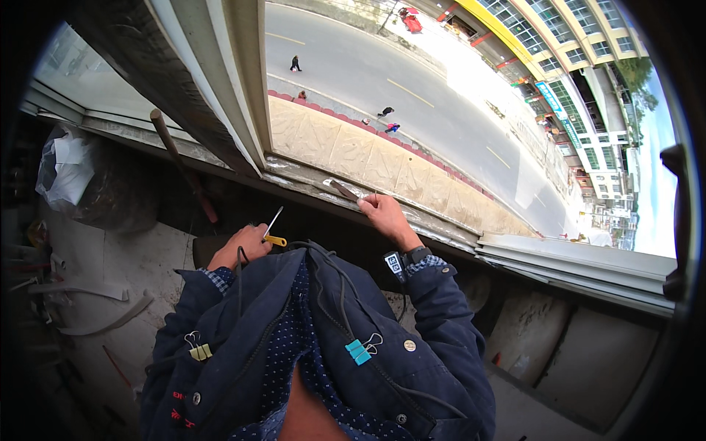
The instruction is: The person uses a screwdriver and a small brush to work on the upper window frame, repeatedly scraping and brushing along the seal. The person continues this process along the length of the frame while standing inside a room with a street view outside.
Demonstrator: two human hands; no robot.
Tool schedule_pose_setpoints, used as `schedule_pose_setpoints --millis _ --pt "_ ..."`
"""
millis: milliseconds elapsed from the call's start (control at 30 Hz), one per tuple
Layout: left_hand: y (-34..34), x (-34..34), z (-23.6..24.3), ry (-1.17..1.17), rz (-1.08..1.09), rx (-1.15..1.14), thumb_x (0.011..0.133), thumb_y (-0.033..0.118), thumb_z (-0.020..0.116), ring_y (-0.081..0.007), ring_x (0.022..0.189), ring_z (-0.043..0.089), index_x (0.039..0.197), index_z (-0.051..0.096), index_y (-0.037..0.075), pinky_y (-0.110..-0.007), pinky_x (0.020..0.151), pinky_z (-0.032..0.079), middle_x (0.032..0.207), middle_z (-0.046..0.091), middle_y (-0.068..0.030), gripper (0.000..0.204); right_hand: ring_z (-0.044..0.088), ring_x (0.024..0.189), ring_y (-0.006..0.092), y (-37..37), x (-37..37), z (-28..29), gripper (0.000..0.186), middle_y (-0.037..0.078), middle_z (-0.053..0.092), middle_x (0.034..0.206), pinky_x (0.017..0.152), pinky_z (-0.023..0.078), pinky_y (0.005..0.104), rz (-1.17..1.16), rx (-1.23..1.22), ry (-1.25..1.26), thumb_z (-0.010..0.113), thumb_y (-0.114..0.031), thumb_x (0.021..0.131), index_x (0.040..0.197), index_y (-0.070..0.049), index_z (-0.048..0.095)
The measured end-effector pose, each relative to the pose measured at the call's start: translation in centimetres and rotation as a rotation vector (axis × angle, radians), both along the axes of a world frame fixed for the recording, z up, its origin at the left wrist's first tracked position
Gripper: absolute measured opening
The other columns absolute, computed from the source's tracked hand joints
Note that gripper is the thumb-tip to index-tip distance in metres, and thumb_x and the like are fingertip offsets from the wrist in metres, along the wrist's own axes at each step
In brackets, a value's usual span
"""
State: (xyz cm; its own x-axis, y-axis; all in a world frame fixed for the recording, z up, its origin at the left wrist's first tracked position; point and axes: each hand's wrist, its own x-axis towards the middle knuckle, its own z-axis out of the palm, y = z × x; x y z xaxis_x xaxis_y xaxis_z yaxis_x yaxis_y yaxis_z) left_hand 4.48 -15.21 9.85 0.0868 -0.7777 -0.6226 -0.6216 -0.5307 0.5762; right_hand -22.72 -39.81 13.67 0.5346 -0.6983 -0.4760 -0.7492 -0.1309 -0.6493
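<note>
My right hand (386, 218) is closed on a narrow, flat, dark blade (344, 190), perhaps a scraper. Its far tip lies at a whitish patch on the window sill (434, 223), along the bottom of the opening. Lower and to the left, my left hand (241, 247) is closed, back upward, and held close to my jacket. A thin pale metal shaft (274, 219) points up from it, and a yellow handle (276, 240) sticks out to the right. Whether these two belong to one tool I cannot tell.
A wooden handle (182, 163) leans against the sill at the left. Near it are a clear plastic bag (65, 173) and pale curved strips (110, 312) on the floor. An upright window frame (239, 81) borders the opening. Far below lies a street (353, 73) with several people.
</note>
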Motion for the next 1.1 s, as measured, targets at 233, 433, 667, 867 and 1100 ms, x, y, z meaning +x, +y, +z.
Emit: schedule_pose_setpoints --millis 233,433,667,867,1100 --pt "0.5 0.0 -0.4 -0.016 -0.002 0.02 0.087 0.024 0.06 -0.0494 0.101 0.064 0.107 0.059 -0.007 -0.052 0.089 0.051 0.103 0.068 -0.033 0.037 0.07 0.089 0.0398 -1.9 -0.4 0.3 0.023 0.022 0.073 0.092 0.08 0.056 0.0459 0.108 -0.274 0.2 0.067 -0.027 0.089 0.098 -0.008 0.077" --pt "1.3 0.2 -1.0 -0.011 0.027 0.06 0.087 0.025 0.061 -0.0495 0.102 0.064 0.108 0.06 -0.007 -0.051 0.09 0.051 0.105 0.067 -0.0334 0.038 0.07 0.089 0.04 -3.2 1.3 0.7 0.02 0.019 0.072 0.089 0.077 0.056 0.0493 0.337 -0.365 0.285 0.066 -0.028 0.088 0.095 -0.012 0.077" --pt "1.9 0.5 -1.4 -0.005 0.066 0.064 0.086 0.028 0.061 -0.0495 0.103 0.064 0.109 0.06 -0.005 -0.052 0.09 0.051 0.106 0.067 -0.0332 0.04 0.068 0.084 0.0405 -1.8 7.3 -1.9 0.019 0.019 0.07 0.086 0.073 0.055 0.0507 0.53 -0.481 0.215 0.065 -0.028 0.089 0.091 -0.011 0.075" --pt "3.0 1.0 -2.1 -0.016 0.089 0.094 0.086 0.028 0.062 -0.0488 0.104 0.064 0.11 0.06 -0.004 -0.052 0.091 0.052 0.106 0.068 -0.0319 0.039 0.07 0.083 0.0398 -0.8 11.2 -2.9 0.019 0.02 0.071 0.084 0.071 0.056 0.0505 0.532 -0.457 0.167 0.066 -0.024 0.084 0.083 -0.007 0.075" --pt "4.5 1.8 -4.4 -0.033 0.11 0.026 0.087 0.03 0.066 -0.0487 0.096 0.065 0.105 0.06 -0.003 -0.052 0.084 0.052 0.098 0.068 -0.0304 0.039 0.071 0.081 0.0409 0.5 15.8 -2.4 0.016 0.021 0.072 0.082 0.071 0.057 0.049 0.54 -0.416 0.167 0.064 -0.016 0.078 0.081 -0.005 0.075"
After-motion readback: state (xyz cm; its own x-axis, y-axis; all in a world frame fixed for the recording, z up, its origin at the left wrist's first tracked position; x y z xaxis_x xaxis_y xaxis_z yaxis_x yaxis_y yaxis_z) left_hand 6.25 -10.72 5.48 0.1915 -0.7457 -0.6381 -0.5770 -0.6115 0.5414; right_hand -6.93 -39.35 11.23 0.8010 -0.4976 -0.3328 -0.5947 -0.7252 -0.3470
